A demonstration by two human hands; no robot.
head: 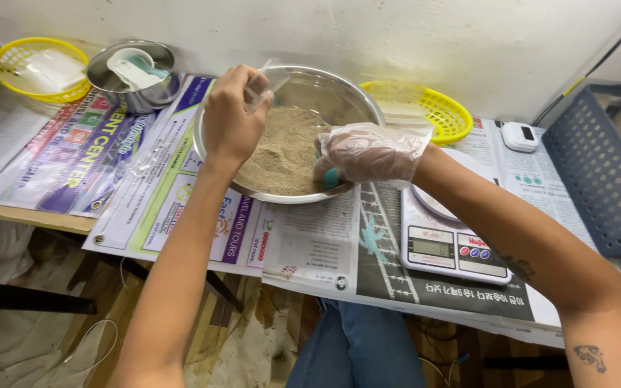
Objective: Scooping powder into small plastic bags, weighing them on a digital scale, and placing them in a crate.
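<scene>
Holding a small clear plastic bag (266,80) pinched between thumb and fingertips, the left hand (230,118) is hovering over the far left part of a wide steel bowl (350,108) that is sitting on newspaper (310,241) at the middle of the table. The right hand (364,152), wearing a thin clear glove, is reaching in over the near right rim, its fingers curled round a teal scoop (329,178) that is dipping into the tan powder (282,151) filling the bowl's near half.

Spilling looks like the main risk: the bag's mouth is narrow and limp, so powder tipped from the scoop could be missing it and falling onto the paper, or the bag could be slipping from the light pinch. The gloved wrist is also pressing near the rim, which could be rocking the bowl.

Both forearms are stretching forward from the near edge, the left bent at the wrist, the right angling in from the right above a digital scale (445,248).
</scene>
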